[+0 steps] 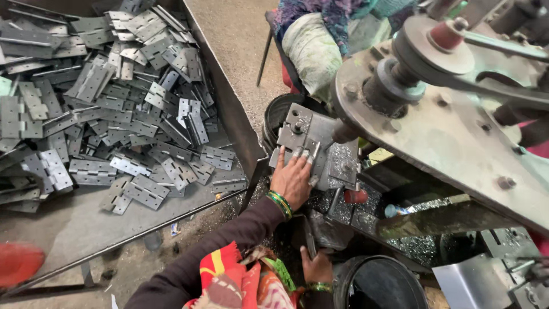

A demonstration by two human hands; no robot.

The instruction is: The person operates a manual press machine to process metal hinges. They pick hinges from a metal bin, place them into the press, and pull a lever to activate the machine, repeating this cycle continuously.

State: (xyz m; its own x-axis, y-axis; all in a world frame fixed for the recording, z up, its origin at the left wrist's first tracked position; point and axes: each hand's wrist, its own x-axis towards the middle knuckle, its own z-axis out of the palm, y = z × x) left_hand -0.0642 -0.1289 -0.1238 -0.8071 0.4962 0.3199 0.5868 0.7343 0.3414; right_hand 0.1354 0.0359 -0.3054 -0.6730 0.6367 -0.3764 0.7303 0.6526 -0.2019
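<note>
Hinges (114, 103) mostly sat unprocessed in tray (229, 114). I pressed left hand (293, 178) flat on machine fixture (311, 150); right hand (316, 267) gripped a lever (309, 237).

Narrow gap between hinge tray (229, 109) and machine plate (457, 137); bucket (377, 283) below.

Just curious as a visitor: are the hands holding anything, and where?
Left hand presses a metal piece flat on the machine block. Right hand rests low; its hold cannot be told.
</note>
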